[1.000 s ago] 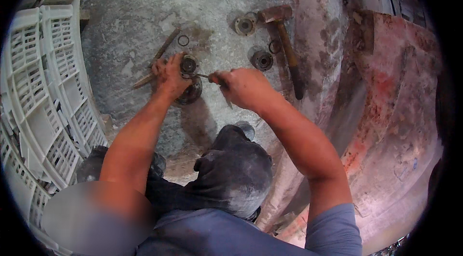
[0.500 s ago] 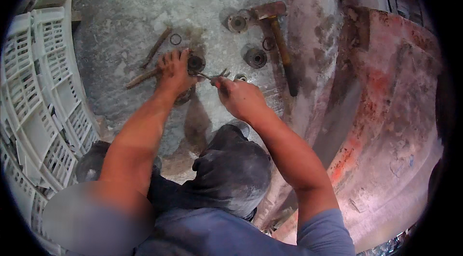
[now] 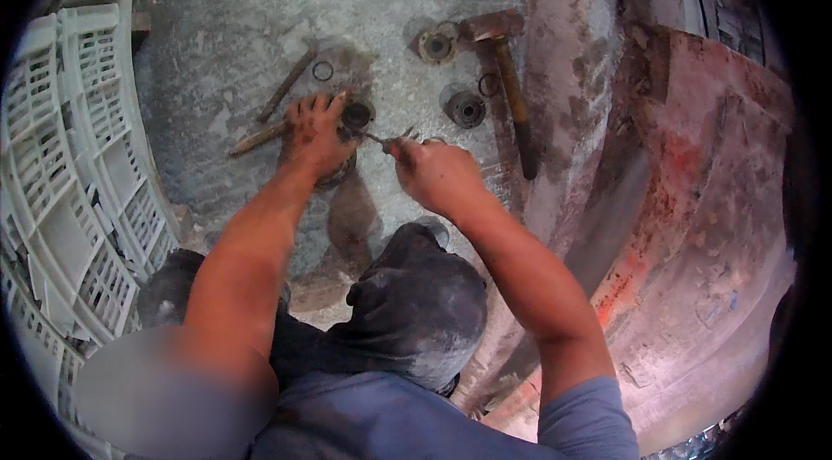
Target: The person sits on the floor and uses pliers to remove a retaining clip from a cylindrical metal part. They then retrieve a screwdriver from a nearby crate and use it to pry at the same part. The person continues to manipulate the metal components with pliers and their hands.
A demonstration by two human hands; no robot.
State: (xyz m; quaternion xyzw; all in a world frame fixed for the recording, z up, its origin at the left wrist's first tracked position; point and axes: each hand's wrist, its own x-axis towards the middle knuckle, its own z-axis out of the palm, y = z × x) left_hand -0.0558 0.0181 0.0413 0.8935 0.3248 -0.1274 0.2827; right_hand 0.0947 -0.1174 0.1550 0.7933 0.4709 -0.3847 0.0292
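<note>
My left hand (image 3: 316, 135) presses down on a dark round metal part (image 3: 354, 118) lying on the concrete floor (image 3: 234, 18). Its fingers wrap the part's near rim. My right hand (image 3: 433, 172) is shut on a thin metal tool (image 3: 387, 140) whose tip points into the part's centre hole. Both hands are greasy. The lower half of the round part is hidden under my left palm.
Two more round metal parts (image 3: 436, 44) (image 3: 466, 108), loose rings (image 3: 322, 71) and a rusty hammer (image 3: 507, 83) lie beyond the hands. Two metal rods (image 3: 286, 86) (image 3: 256, 140) lie to the left. White plastic crates (image 3: 69, 157) line the left side; a reddish curved metal body (image 3: 693, 226) fills the right.
The view has shifted slightly, so the hands sit lower in the picture. Both hands stay on the round part and the thin tool.
</note>
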